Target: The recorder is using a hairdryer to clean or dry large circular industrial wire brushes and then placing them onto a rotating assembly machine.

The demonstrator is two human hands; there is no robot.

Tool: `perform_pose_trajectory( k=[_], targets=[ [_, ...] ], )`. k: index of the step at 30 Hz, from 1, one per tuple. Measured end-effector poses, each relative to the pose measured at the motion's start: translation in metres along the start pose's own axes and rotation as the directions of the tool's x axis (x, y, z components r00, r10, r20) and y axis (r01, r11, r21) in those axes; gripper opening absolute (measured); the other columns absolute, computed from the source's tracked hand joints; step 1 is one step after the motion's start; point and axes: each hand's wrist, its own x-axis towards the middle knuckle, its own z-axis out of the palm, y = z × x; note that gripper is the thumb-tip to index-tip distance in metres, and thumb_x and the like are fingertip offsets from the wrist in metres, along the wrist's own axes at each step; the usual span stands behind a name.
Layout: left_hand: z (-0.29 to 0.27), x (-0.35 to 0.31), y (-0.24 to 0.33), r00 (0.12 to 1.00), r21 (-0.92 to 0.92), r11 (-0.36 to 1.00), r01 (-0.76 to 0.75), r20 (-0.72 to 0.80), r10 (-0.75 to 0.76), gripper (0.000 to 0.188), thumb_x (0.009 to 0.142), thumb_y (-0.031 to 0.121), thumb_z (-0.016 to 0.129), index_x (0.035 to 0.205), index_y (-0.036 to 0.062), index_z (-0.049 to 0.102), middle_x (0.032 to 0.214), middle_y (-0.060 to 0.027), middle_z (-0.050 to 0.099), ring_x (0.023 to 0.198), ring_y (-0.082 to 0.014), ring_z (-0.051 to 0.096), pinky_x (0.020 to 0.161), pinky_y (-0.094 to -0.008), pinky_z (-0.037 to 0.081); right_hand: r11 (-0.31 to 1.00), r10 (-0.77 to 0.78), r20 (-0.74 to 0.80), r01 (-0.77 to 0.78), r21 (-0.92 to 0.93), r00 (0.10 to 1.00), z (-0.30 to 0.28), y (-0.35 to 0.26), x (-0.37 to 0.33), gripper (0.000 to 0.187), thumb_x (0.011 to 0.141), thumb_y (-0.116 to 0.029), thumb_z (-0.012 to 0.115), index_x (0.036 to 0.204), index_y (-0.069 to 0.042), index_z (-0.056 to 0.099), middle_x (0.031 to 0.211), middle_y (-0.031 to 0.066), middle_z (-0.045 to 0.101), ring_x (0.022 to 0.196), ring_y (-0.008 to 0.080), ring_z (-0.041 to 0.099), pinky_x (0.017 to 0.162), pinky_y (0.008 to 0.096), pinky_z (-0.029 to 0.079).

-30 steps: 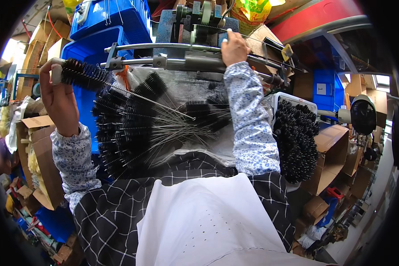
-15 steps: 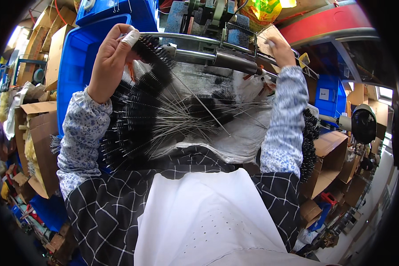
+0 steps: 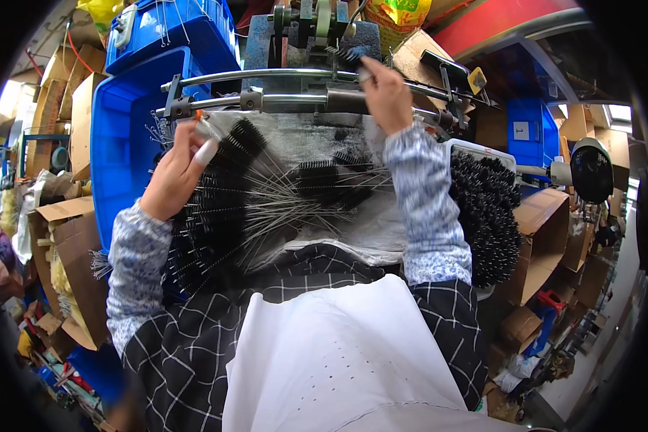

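My left hand [image 3: 173, 173], its thumb wrapped in white, is at the left end of the metal rods, beside the pile of black brushes. Its fingers are pinched together; what they hold, if anything, cannot be made out. My right hand [image 3: 390, 97] is raised over the dark roller, also with a white wrap on a finger. A small black-bristled brush [image 3: 344, 55] shows at its fingertips, close to the machine [image 3: 324, 29]. Across my lap the wire-handled brushes [image 3: 216, 194] lie with bristles to the left and bare wire stems pointing right.
Metal rods [image 3: 281, 101] of the machine run crosswise ahead of me. A blue bin [image 3: 122, 144] stands at the left. More black brushes [image 3: 486, 216] fill a pale tray [image 3: 511, 160] at the right, beside a cardboard box [image 3: 540, 237] and a black fan [image 3: 592, 176].
My left hand has come down and toward me from the upper rod; the brush it held is no longer raised there. My right hand has moved left toward the machine's middle.
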Motion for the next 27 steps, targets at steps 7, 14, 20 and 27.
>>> perform_pose_trajectory(
  k=[7, 14, 20, 27],
  targets=[
    [-0.011, -0.042, -0.015, 0.961, 0.255, 0.952, 0.171, 0.171, -0.218, 0.018, 0.076, 0.015, 0.058, 0.081, 0.0011, 0.047, 0.067, -0.011, 0.05, 0.062, -0.0261, 0.049, 0.059, -0.0337, 0.039, 0.854, -0.023, -0.081, -0.023, -0.519, 0.996, 0.024, 0.042, 0.039, 0.025, 0.078, -0.028, 0.049, 0.101, -0.023, 0.059, 0.082, -0.001, 0.06, 0.083, 0.0206, 0.051, 0.072, 0.0369, 0.038],
    [-0.011, -0.045, -0.017, 0.993, 0.404, 0.908, 0.113, -0.015, -0.117, 0.014, 0.079, 0.013, 0.053, 0.085, 0.0022, 0.047, 0.071, -0.0124, 0.053, 0.065, -0.0302, 0.049, 0.063, -0.0362, 0.038, 0.911, -0.075, -0.09, 0.031, -0.41, 0.993, 0.028, 0.049, 0.044, 0.025, 0.078, -0.027, 0.05, 0.101, -0.021, 0.06, 0.08, -0.0003, 0.06, 0.082, 0.0208, 0.05, 0.074, 0.0367, 0.037],
    [-0.018, -0.033, -0.002, 0.931, 0.196, 0.979, -0.054, -0.346, 0.121, 0.008, 0.086, 0.004, 0.039, 0.09, 0.0002, 0.045, 0.077, -0.0102, 0.055, 0.067, -0.0161, 0.053, 0.061, -0.0247, 0.041, 0.902, -0.028, -0.077, -0.008, -0.432, 0.997, 0.026, 0.044, 0.042, 0.024, 0.078, -0.022, 0.052, 0.1, -0.022, 0.061, 0.081, -0.0013, 0.061, 0.081, 0.0176, 0.05, 0.079, 0.035, 0.036],
    [-0.024, -0.024, 0.003, 0.796, 0.338, 0.938, -0.075, -0.546, 0.261, 0.012, 0.087, 0.006, 0.035, 0.092, -0.0005, 0.044, 0.085, -0.0127, 0.055, 0.079, -0.0206, 0.053, 0.073, -0.0281, 0.041, 0.92, 0.007, -0.026, -0.016, -0.391, 1.0, 0.025, 0.044, 0.044, 0.024, 0.078, -0.021, 0.052, 0.1, -0.024, 0.061, 0.081, -0.0016, 0.06, 0.083, 0.0175, 0.049, 0.08, 0.0346, 0.035]
  ],
)
